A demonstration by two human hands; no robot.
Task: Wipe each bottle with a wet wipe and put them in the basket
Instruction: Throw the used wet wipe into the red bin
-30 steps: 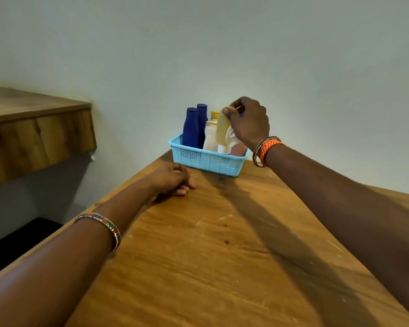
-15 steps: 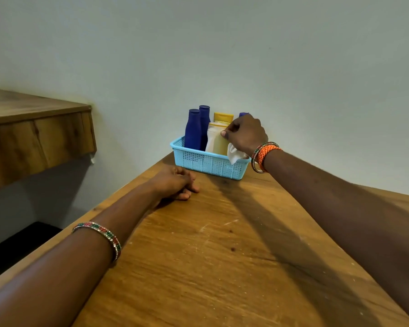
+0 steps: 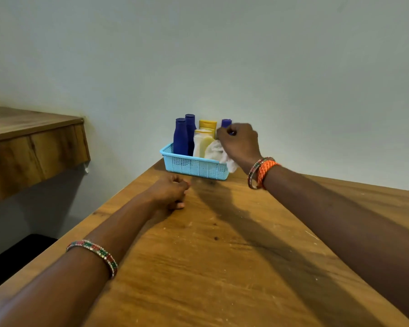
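A light blue basket stands at the table's far end against the wall. In it stand two dark blue bottles, a yellow-capped bottle, a pale yellow bottle leaning at the front, and a blue-capped bottle partly hidden by my hand. My right hand hovers over the basket's right end, its fingers closed by the blue cap. A white wet wipe is bunched under it and hangs over the rim. My left hand rests on the table as a loose fist just in front of the basket.
The wooden table stretches from me to the wall. A wooden shelf or desk juts out on the left, with a gap and dark floor between it and the table's left edge.
My right hand lowered the pale yellow bottle into the basket, let go of it and shifted right toward the blue-capped bottle, still with the wipe. My left hand stayed put.
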